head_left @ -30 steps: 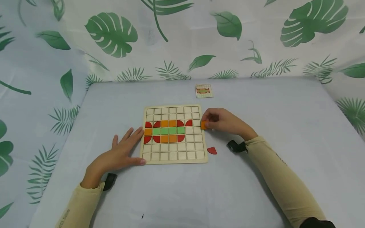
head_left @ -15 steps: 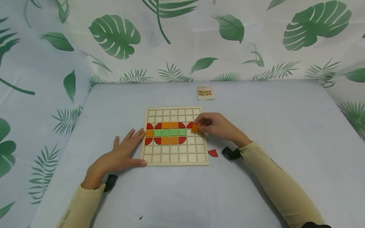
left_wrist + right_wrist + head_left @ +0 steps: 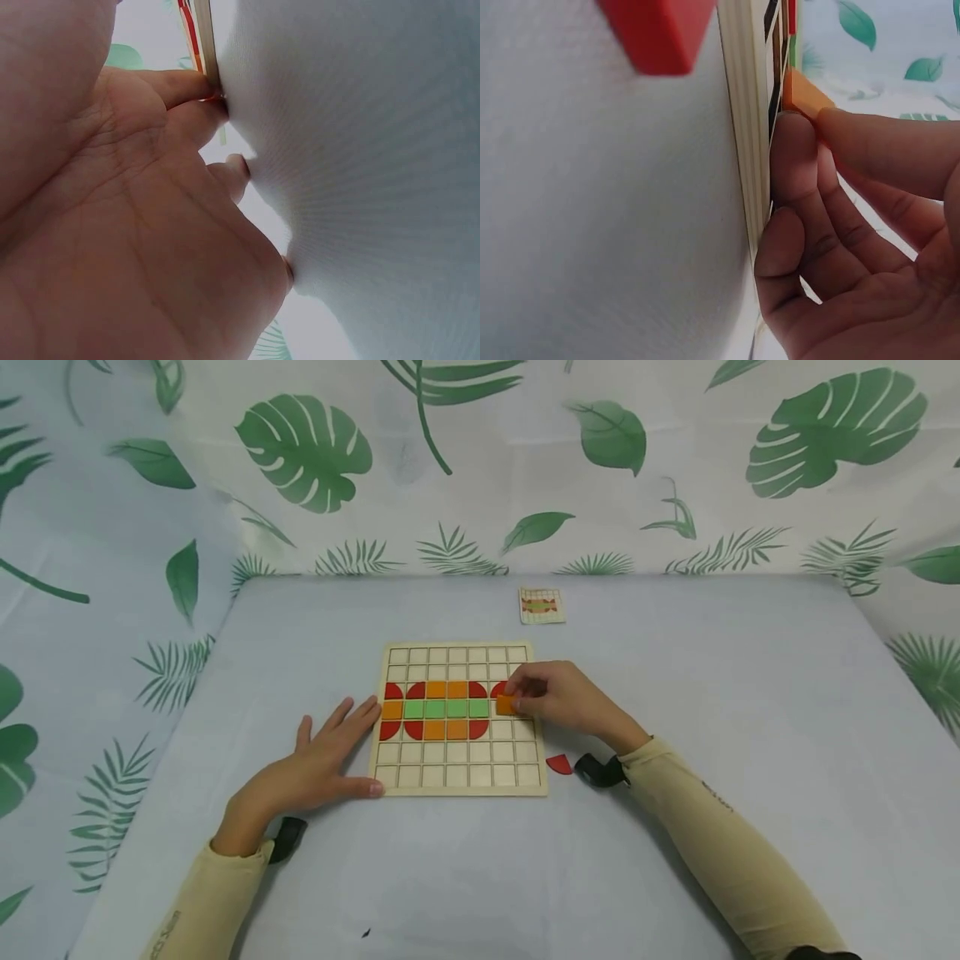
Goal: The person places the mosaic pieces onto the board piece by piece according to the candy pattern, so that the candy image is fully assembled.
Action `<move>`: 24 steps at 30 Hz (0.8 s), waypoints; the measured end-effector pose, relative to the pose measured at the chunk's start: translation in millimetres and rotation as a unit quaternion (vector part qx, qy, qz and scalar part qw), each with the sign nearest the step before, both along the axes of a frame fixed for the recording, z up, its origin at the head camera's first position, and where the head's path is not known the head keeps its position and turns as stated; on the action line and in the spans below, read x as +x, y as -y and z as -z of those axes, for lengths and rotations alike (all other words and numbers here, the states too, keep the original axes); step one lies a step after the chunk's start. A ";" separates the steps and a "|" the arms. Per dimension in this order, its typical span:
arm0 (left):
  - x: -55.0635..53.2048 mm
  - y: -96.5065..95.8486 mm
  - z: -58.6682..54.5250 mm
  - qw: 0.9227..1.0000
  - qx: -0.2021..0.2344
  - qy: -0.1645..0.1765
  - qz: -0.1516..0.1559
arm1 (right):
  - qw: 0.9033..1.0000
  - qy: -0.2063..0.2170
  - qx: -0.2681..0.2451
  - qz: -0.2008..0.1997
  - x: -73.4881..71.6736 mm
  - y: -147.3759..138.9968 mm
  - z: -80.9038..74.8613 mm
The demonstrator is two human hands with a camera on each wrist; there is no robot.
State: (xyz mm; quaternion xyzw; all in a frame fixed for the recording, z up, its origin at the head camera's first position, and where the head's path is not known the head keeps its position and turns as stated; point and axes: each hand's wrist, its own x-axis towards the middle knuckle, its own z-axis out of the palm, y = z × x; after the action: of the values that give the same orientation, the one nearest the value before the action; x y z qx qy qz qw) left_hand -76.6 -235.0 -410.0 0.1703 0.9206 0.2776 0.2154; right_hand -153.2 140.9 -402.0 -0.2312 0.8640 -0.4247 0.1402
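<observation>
A wooden grid board (image 3: 457,774) lies on the table, with red quarter-round, orange square and green square tiles (image 3: 435,709) set across its middle rows. My right hand (image 3: 573,697) pinches an orange square tile (image 3: 506,704) between thumb and fingers over the board's right side. In the right wrist view that orange tile (image 3: 807,97) tilts at the board's surface, and other fingertips rest along the board. My left hand (image 3: 315,768) lies spread at the board's left edge, its fingertips and thumb touching it. A red quarter-round tile (image 3: 559,764) sits on the table just right of the board.
A small pattern card (image 3: 542,606) with a matching coloured design lies behind the board. White leaf-print cloth (image 3: 480,485) hangs at the back and left. A dark speck (image 3: 366,932) is on the table near the front.
My right hand has carried the orange tile leftward from beside the board's right edge to over its cells. My left hand stays at the board's left edge.
</observation>
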 end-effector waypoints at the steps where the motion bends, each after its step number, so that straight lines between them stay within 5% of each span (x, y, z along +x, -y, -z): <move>1: -0.3 -0.2 -0.2 1.000 -0.001 -0.002 0.001 | 1.000 -0.004 -0.001 -0.002 0.0 0.0 0.4; 24: -0.9 -2.9 -1.8 1.000 -0.005 -0.002 0.008 | 0.996 -0.034 0.045 -0.064 -5.9 8.2 -8.3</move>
State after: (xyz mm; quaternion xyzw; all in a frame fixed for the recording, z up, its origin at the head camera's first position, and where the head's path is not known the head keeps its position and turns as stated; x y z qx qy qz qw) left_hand -77.4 -232.1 -408.2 0.1770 0.9212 0.2705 0.2165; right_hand -159.1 132.7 -393.6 -0.2940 0.8699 -0.3671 0.1484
